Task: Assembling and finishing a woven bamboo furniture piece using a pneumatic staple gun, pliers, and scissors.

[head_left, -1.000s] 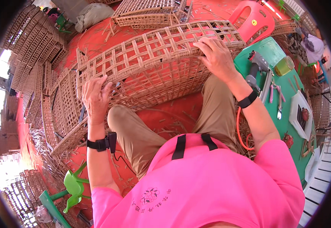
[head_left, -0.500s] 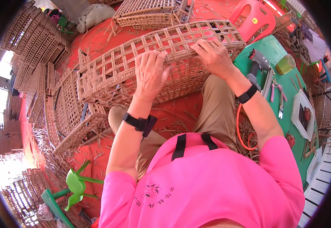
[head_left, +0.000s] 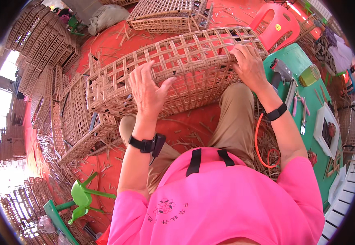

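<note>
A woven lattice frame (head_left: 202, 64) spans before the knees (head_left: 239, 98). The green counter (head_left: 293, 56) bears a white tray (head_left: 321, 121) of reddish pieces (head_left: 331, 130). The left hand (head_left: 146, 92) lays its fingers over the frame's rim, thumb wide; the right hand (head_left: 249, 70) grips it. A yellowish jar (head_left: 309, 76) shares the counter.

To the right of the right hand (head_left: 249, 68), a green counter (head_left: 297, 52) carries a grey power tool (head_left: 282, 70), a jar (head_left: 309, 76), pink-handled pliers (head_left: 295, 107) and, farther from that hand, a white tray (head_left: 319, 130). Below the left hand (head_left: 147, 90) spreads a red floor (head_left: 100, 41) littered with cane strips (head_left: 123, 36). On it are a red chair (head_left: 268, 36) beyond the right hand and a green chair (head_left: 80, 194) behind the left.
</note>
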### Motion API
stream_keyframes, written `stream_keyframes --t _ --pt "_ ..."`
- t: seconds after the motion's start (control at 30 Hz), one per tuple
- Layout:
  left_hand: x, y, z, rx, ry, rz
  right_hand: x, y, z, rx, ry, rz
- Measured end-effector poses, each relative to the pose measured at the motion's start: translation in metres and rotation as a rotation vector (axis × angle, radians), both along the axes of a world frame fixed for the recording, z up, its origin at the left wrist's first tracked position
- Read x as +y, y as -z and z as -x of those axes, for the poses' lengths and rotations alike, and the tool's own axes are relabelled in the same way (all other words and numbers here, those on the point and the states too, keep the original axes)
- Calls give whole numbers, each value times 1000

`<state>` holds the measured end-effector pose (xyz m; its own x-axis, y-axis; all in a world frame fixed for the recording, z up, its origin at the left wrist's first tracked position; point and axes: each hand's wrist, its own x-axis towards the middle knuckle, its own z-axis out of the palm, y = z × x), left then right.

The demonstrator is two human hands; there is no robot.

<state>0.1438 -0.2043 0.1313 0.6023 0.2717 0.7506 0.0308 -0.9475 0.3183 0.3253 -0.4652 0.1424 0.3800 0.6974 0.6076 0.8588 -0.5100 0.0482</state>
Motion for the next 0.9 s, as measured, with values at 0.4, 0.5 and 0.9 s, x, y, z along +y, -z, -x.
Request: stream_keyframes --t 0.4,0.5,0.9 --pt "13 7 17 78 -29 -132 -3 -10 -16 -190 -155 100" --pt "12 5 18 64 -16 -115 -7 -24 -19 -86 -169 173" --pt "17 -45 -58 315 781 -51 -8 -18 -5 -2 -126 41"
